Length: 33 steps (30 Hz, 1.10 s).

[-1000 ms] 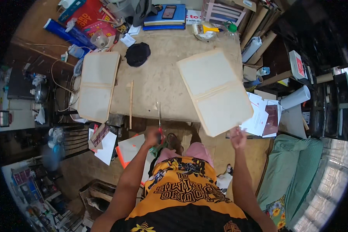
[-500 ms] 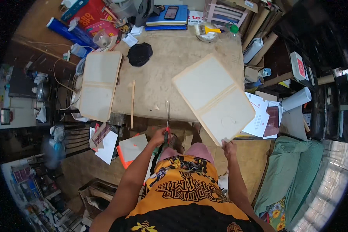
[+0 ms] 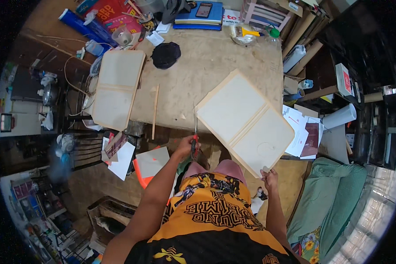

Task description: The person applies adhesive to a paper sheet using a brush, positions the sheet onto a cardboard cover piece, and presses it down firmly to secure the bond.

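Left hand [image 3: 185, 148] closed round red-handled scissors [image 3: 194, 148], blades pointing far, at left corner of board [image 3: 234, 109]; contact unclear. Right hand [image 3: 271, 177] pinching board's near corner. Board slantwise on right of table [image 3: 198, 66], overhanging near edge. Leftward: thin strip [image 3: 155, 112], then second board [image 3: 115, 90]. Black bundle [image 3: 166, 55] beyond strip.

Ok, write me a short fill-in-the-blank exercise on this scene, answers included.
1. The left hand holds red-handled ____.
2. The fingers gripping a corner of the board belong to the ____ hand.
3. The phone lies on a stack coloured ____.
4. The brush has a ____ handle.

Missing words: scissors; right; blue; yellow.
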{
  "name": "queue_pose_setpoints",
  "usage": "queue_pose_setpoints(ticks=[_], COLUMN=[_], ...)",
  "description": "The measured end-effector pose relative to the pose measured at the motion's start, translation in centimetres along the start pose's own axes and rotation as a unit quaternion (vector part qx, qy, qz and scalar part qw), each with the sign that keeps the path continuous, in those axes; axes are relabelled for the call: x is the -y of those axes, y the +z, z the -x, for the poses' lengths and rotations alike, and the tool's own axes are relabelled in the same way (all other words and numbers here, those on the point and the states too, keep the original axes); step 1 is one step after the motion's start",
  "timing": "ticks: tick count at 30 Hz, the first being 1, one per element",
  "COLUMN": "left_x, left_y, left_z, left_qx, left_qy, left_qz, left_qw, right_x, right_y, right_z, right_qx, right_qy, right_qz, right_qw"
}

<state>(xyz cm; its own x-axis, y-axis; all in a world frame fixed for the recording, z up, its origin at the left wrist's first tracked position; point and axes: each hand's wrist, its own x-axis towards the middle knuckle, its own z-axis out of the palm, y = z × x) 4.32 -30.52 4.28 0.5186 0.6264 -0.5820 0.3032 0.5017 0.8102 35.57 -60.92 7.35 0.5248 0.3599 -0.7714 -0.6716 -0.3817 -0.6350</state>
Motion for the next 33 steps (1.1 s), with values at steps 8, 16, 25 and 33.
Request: queue_pose_setpoints(ticks=[8,16,25,33], left_x=[1.3,3.8,3.4,2.4], left_y=[0.0,-0.5,-0.2,0.4], left_z=[-0.8,-1.8,-1.5,-1.2], left_qx=[0.001,-0.014,-0.007,-0.003], left_qy=[0.001,0.003,0.008,-0.007], left_qz=[0.027,0.018,-0.004,0.028], left_qw=[1.000,1.000,1.000,1.000], right_x=[-0.6,-0.6,-0.2,-0.1], right_y=[-0.9,-0.7,-0.9,-1.0], right_z=[-0.5,-0.5,-0.5,-0.3], right_qx=[-0.018,-0.009,-0.022,-0.016], right_qy=[-0.010,-0.012,-0.001,-0.005], right_qz=[0.011,0.024,0.048,0.048], right_qw=[1.000,1.000,0.999,0.999])
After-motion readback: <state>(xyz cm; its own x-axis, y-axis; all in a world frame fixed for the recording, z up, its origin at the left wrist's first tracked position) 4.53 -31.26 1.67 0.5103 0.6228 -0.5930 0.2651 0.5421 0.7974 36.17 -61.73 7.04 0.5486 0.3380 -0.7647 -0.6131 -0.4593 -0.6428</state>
